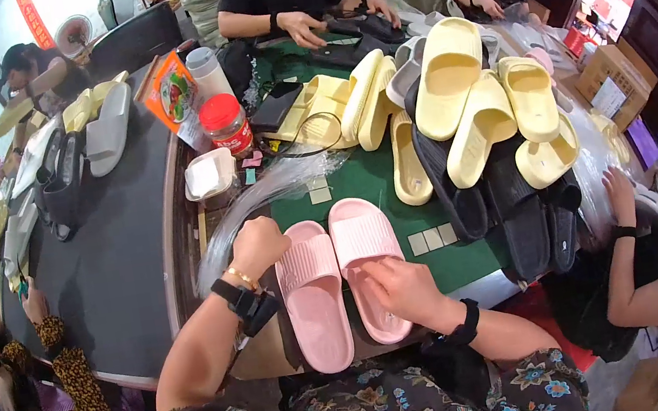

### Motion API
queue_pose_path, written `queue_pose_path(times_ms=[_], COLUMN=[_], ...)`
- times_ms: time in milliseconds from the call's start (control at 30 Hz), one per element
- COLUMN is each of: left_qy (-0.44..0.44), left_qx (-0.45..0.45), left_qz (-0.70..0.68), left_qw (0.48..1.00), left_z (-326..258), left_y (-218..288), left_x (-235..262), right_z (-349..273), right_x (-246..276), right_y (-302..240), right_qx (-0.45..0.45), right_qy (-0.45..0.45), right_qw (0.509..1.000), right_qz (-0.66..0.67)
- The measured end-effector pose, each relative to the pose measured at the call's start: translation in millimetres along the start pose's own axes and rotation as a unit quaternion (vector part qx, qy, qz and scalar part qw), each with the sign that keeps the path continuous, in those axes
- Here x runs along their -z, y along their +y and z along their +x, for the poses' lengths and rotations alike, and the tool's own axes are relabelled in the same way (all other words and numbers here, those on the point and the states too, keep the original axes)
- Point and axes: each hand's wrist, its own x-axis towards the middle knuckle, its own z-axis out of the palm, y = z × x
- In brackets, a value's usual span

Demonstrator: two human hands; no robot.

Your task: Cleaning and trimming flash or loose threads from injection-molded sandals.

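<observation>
Side by side at the near table edge lie two pink slippers, a left one (316, 311) and a right one (362, 230), toes pointing away from me. My right hand (402, 288) has its fingers at the foot opening of the right slipper, against the strap's near edge; the fingertips are partly hidden. My left hand (260, 244) is closed beside the left slipper's strap, by a stack of clear plastic bags (238, 216). Whatever it may hold is hidden. Small pale square stickers (432, 239) lie on the green table surface (331, 220) beyond the right slipper.
Yellow slippers (448, 83) and black slippers (515, 215) are heaped at the right. A red-lidded jar (225, 127), a white tub (210, 174) and an orange packet (173, 101) stand at the left divider. Co-workers sit around, with a dark grey table (113, 283) at the left.
</observation>
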Motion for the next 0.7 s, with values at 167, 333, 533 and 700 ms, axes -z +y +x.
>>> queue_pose_path(times_ms=[167, 333, 533, 700], left_qy=[0.053, 0.038, 0.050, 0.049], left_qx=[-0.027, -0.028, -0.055, -0.086], left_qz=[-0.035, -0.047, -0.064, -0.070], left_qw=[0.998, 0.998, 0.995, 0.993], left_z=[-8.0, -14.4, -13.2, -23.1], left_y=[-1.5, 1.3, -0.5, -4.8], left_x=[-0.8, 10.0, 2.8, 6.4], right_z=[7.0, 40.6, 67.0, 78.3], right_x=[14.3, 16.6, -17.1, -33.0], right_y=[22.0, 55.5, 94.0, 94.0], right_qx=[-0.007, -0.169, -0.252, -0.258], right_qy=[0.082, 0.060, -0.029, -0.023], right_qw=[0.993, 0.978, 0.933, 0.934], right_qz=[0.082, 0.103, 0.256, 0.246])
